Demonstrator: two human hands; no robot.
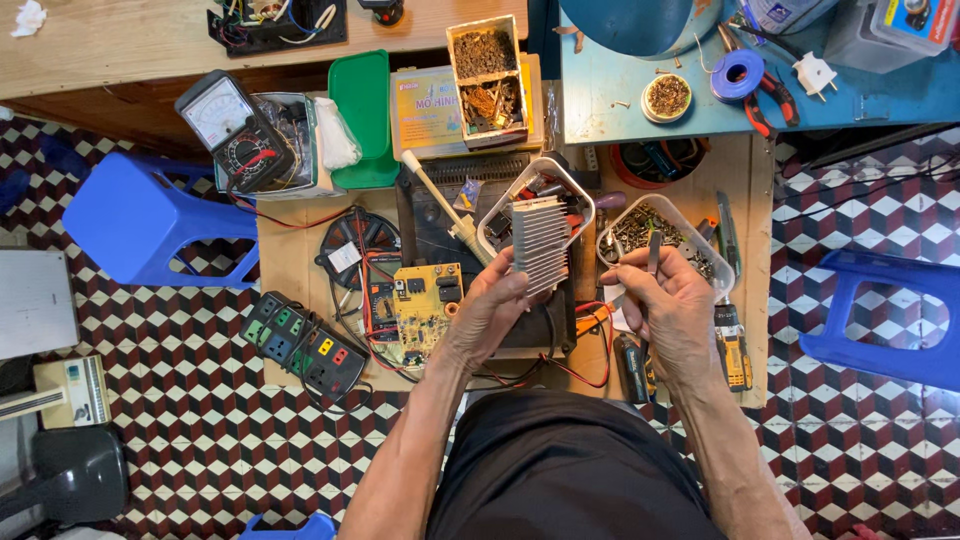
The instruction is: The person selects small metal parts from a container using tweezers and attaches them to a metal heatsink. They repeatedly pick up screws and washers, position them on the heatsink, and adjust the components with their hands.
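Note:
My left hand [492,300] grips a ribbed silver heat sink [540,243], holding it upright over the low wooden table [290,250]. My right hand [672,305] pinches a pair of metal tweezers [654,252] that points up, just right of the heat sink. A yellow circuit board [428,297] with red and black wires lies left of my left hand. Behind the heat sink stands a clear plastic tub [520,190] of small parts. A second clear tub [665,228] full of screws sits behind my right hand.
An analog multimeter [235,130], a green tray [362,115], a black power strip [305,345], a coil [360,240] and a yellow screwdriver [733,345] crowd the table. Blue plastic stools [150,215] [880,320] stand either side. A blue workbench [760,70] lies behind.

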